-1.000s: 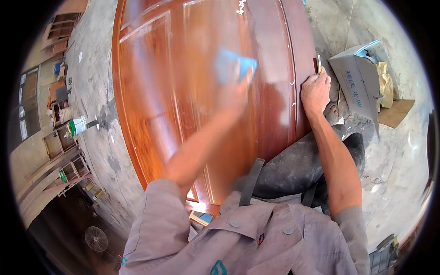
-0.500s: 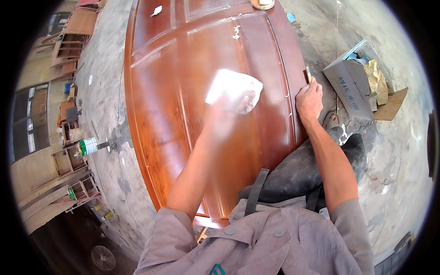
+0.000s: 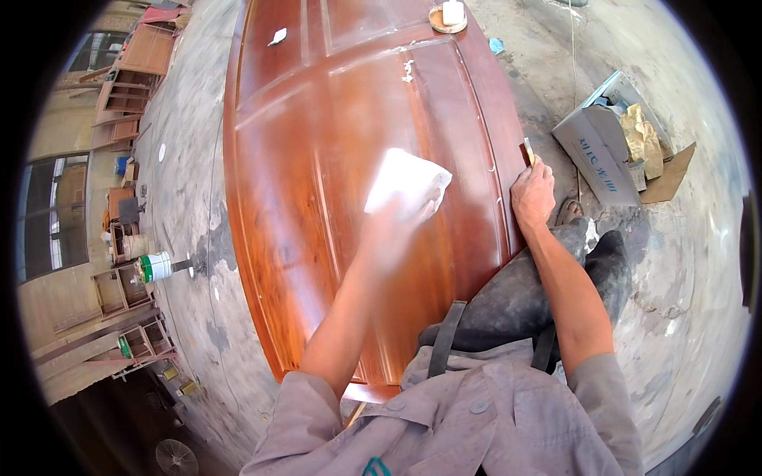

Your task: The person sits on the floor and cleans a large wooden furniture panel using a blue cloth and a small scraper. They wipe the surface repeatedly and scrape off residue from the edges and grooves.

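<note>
A large glossy reddish-brown wooden door panel (image 3: 294, 190) lies in front of me. My left hand (image 3: 390, 230), smeared by motion, presses a white cloth (image 3: 403, 178) on the middle of it; the cloth looks folded, and some fingers are hidden. On the panel's right edge rests my right hand (image 3: 533, 194), its fingers closed round a small thin tool (image 3: 529, 151) with a light, wood-coloured part. What kind of tool it is I cannot make out. White smears (image 3: 408, 70) mark the panel beyond the cloth, and a small white scrap (image 3: 277, 36) lies at its far left.
A round dish with a white block (image 3: 452, 14) sits on the far right corner of the panel. On the concrete floor at right stands an open cardboard box (image 3: 595, 151) with crumpled brown paper. A green-and-white bucket (image 3: 155, 267) and wooden frames stand at left.
My left hand has drawn the white cloth slightly toward me over the panel. My right hand keeps its place at the edge. The whole view has shifted a little.
</note>
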The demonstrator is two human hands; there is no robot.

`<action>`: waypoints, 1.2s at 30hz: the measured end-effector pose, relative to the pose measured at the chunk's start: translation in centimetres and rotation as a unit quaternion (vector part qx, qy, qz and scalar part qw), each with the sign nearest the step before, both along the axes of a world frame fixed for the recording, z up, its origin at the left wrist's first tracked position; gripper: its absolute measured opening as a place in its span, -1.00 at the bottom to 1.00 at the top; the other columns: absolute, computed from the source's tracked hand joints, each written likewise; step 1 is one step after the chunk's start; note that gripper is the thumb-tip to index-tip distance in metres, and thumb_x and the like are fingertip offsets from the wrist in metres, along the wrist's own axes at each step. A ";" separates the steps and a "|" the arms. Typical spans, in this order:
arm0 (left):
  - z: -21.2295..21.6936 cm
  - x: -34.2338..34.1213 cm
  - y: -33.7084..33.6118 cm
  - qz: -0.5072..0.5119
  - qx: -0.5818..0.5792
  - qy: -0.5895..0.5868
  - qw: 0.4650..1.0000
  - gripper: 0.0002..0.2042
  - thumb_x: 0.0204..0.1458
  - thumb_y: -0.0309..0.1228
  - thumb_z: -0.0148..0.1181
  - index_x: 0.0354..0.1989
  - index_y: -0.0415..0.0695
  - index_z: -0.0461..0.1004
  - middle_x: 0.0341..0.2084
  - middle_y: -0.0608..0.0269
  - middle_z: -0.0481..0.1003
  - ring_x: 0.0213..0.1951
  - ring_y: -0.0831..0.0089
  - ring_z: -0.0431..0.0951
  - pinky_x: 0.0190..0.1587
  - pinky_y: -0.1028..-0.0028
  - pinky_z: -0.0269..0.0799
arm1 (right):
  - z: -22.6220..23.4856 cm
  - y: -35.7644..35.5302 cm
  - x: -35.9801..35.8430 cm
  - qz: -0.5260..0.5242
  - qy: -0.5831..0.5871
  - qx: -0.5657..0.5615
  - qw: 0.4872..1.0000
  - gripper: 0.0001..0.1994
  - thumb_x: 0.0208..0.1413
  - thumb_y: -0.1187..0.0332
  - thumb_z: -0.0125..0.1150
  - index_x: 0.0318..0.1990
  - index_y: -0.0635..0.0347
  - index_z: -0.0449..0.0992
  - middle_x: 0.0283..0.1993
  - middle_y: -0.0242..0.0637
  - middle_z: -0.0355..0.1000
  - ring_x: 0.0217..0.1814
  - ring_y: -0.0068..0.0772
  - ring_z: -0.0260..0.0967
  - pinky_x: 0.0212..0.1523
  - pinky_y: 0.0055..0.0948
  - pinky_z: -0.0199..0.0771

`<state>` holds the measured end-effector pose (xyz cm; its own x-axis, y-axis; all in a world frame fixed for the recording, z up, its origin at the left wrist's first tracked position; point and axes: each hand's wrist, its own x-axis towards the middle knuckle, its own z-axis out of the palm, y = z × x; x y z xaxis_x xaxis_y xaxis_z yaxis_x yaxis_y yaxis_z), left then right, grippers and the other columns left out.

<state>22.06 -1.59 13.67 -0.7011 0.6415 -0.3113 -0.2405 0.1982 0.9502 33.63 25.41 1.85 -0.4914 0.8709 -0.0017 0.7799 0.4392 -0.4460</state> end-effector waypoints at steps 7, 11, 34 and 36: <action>1.0 0.4 1.9 0.033 -0.008 -0.033 0.999 -0.46 0.49 -0.31 -0.08 0.54 -0.23 0.01 0.46 -0.04 0.25 0.47 -0.09 0.28 0.51 -0.19 0.28 | -0.3 0.4 0.1 -0.006 0.002 -0.007 1.000 -0.62 0.39 0.26 0.01 0.28 0.15 0.41 0.16 -0.08 0.47 0.23 0.09 0.44 0.08 0.09 0.59; 1.3 0.7 2.1 0.103 0.047 -0.124 0.986 -0.47 0.50 -0.29 -0.08 0.54 -0.21 0.02 0.46 -0.02 0.26 0.46 -0.08 0.30 0.51 -0.17 0.28 | 0.0 0.3 0.2 -0.005 0.004 -0.017 1.000 -0.61 0.38 0.27 0.01 0.30 0.15 0.39 0.16 -0.08 0.46 0.26 0.08 0.42 0.08 0.10 0.58; -5.1 4.7 3.4 -0.070 -0.340 0.322 0.881 -0.07 0.05 0.08 0.46 0.37 -0.47 0.30 0.41 -0.37 0.23 0.53 -0.26 0.05 0.57 -0.04 -0.05 | -0.8 0.6 0.1 0.003 0.002 0.028 1.000 -0.63 0.41 0.25 0.02 0.26 0.17 0.44 0.15 -0.04 0.49 0.22 0.08 0.46 0.09 0.06 0.58; -5.5 4.3 6.1 -0.014 -0.330 0.303 0.894 -0.03 0.01 0.09 0.50 0.36 -0.51 0.28 0.39 -0.42 0.22 0.51 -0.27 0.09 0.55 -0.04 -0.02 | -0.8 0.3 0.3 0.013 0.008 0.020 1.000 -0.63 0.40 0.26 0.02 0.25 0.19 0.44 0.14 -0.02 0.50 0.22 0.11 0.46 0.09 0.07 0.57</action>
<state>26.40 4.52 8.21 -0.8557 0.4786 -0.1966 0.2929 0.7613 0.5785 33.89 25.69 1.03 -0.5140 0.8568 0.0414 0.7605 0.4775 -0.4401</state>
